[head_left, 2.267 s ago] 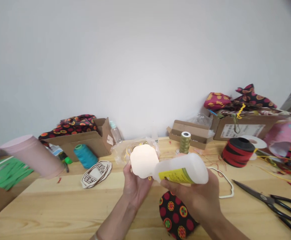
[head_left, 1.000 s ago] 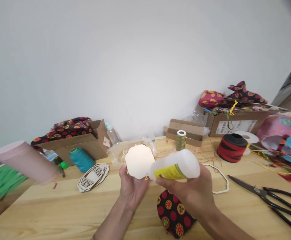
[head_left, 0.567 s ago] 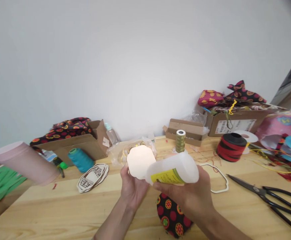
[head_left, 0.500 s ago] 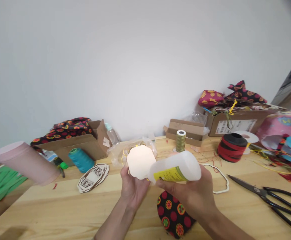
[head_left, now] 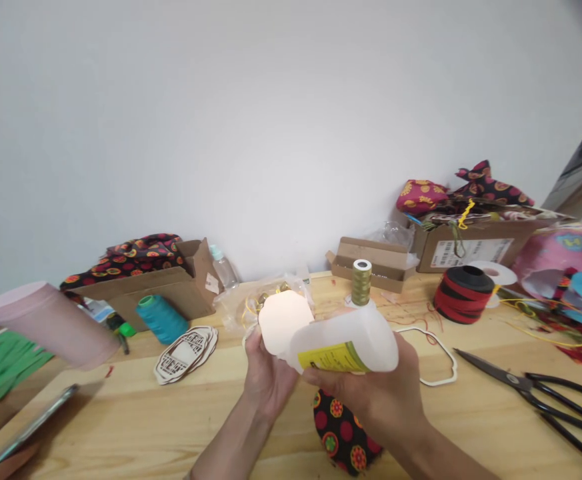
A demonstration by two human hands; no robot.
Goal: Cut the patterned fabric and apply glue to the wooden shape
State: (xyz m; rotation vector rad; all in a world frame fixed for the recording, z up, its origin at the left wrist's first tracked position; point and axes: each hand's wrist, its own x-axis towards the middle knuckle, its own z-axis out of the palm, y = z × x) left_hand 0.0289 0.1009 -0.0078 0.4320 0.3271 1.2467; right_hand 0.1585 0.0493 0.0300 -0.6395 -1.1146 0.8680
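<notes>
My left hand [head_left: 269, 373] holds up a pale plate with a scalloped edge [head_left: 285, 320], its face turned toward me. Fingers wrapped round it, my right hand [head_left: 388, 393] grips a translucent white bottle with a yellow label [head_left: 343, 343]. The bottle lies tilted, its narrow end to the left and overlapping the plate's lower right edge; whether they touch is hidden. Below my right hand, a round piece of dark patterned fabric [head_left: 343, 437] rests on the wooden table [head_left: 145, 427].
Cut wooden plaques [head_left: 183, 357], a teal spool [head_left: 161, 320] and a pink cylinder [head_left: 51, 323] stand left. Large scissors [head_left: 518, 381], a thin frame [head_left: 453, 357] and a red-black roll [head_left: 463, 293] lie right. Another person's hand [head_left: 11, 463] with a phone-like object [head_left: 33, 427] appears lower left.
The bottle and my right hand have shifted slightly left and down. The plate has moved a little right. A phone-like object and another person's hand have come in at the lower left.
</notes>
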